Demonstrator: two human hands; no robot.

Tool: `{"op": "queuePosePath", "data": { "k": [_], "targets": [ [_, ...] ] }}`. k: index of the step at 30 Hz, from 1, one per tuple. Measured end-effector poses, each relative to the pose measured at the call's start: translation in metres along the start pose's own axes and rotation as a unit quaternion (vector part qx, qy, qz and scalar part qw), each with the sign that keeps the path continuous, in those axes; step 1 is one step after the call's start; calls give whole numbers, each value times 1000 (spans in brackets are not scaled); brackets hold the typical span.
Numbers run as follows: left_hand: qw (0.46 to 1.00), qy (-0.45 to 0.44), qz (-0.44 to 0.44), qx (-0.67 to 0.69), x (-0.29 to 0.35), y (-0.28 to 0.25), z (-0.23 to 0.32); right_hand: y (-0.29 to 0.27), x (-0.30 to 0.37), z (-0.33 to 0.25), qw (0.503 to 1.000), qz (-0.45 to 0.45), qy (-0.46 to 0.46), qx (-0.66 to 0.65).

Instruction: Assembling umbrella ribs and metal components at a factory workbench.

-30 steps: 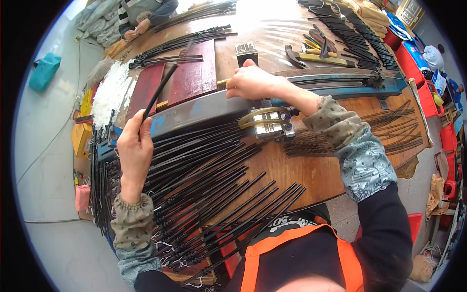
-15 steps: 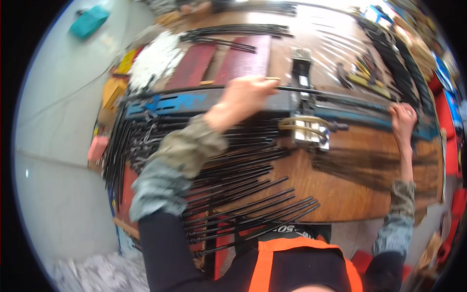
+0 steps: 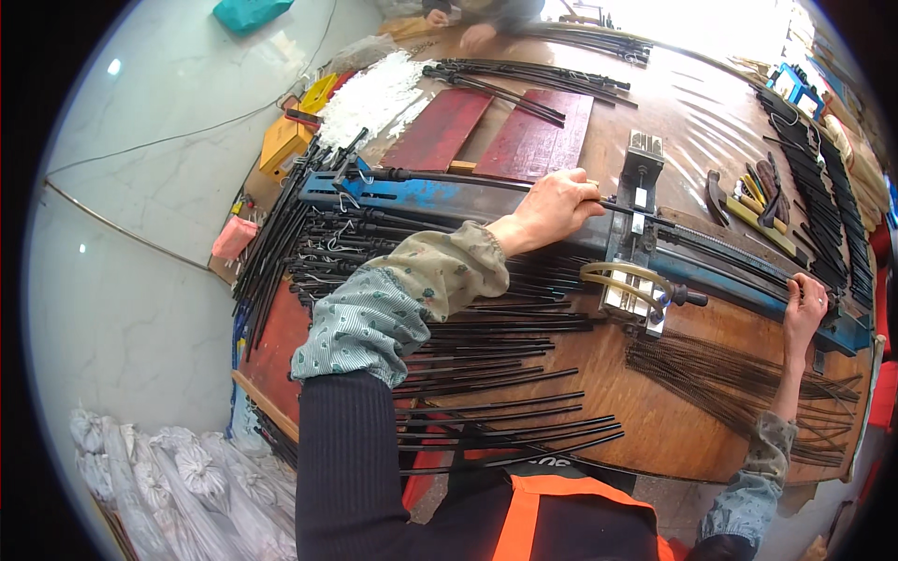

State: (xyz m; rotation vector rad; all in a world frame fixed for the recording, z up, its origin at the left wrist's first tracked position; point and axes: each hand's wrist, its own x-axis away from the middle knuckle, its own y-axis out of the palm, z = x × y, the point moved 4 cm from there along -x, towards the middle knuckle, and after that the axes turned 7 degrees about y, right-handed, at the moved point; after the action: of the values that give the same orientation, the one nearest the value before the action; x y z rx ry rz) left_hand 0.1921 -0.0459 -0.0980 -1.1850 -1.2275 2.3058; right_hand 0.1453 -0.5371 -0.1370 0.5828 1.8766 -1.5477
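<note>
Along a blue metal bench jig (image 3: 430,198) lies a black rod (image 3: 449,178), its left end at the jig's left bracket. My left hand (image 3: 557,210) is closed round the rod, left of a clamp block (image 3: 639,220) with pale metal plates. A small tan piece shows at its fingertips. Right of the clamp, a long thin coil spring (image 3: 725,251) runs along the jig toward my right hand (image 3: 804,309). That hand is pinched near the spring's right end; exactly what lies in the fingers is hidden. Curved tan hoses (image 3: 622,276) loop from the clamp's front.
Many black rods (image 3: 505,411) lie in front of the jig, left of a pile of loose springs (image 3: 711,374). Behind it are red boards (image 3: 538,136), white bits (image 3: 374,98) and hand tools (image 3: 758,201). Another person's hand (image 3: 479,37) is at the far edge.
The view has shifted, and most things now sit lower and further right in it. Both hands keep their places on the jig, the left still round the rod. Another person's hands show more fully.
</note>
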Motion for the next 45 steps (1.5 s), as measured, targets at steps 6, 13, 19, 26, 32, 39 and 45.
{"op": "queuePosePath", "data": {
  "k": [6, 13, 19, 26, 32, 39, 45],
  "targets": [
    [998, -26, -21, 44, -5, -1, -7, -18, 1, -9, 997, -19, 68, 1],
    [982, -80, -151, -80, -16, 8, -5, -37, 17, -139, 995, -63, -69, -44],
    [981, -61, -140, -117, -19, 20, 5, -45, 36, -171, 987, -101, -27, -120],
    [985, -49, -109, -126, -11, 18, 5, -7, 33, -206, 937, -157, 35, -309],
    [987, 64, -5, -147, -14, 25, 5, 11, 27, -191, 851, -241, 173, -433],
    [957, 171, 3, -233, -2, -13, -63, -23, 108, -262, 950, -261, -101, -142],
    [955, 48, 74, -282, 72, -22, -24, -8, 103, -252, 939, -296, -99, -143]
  ]
}}
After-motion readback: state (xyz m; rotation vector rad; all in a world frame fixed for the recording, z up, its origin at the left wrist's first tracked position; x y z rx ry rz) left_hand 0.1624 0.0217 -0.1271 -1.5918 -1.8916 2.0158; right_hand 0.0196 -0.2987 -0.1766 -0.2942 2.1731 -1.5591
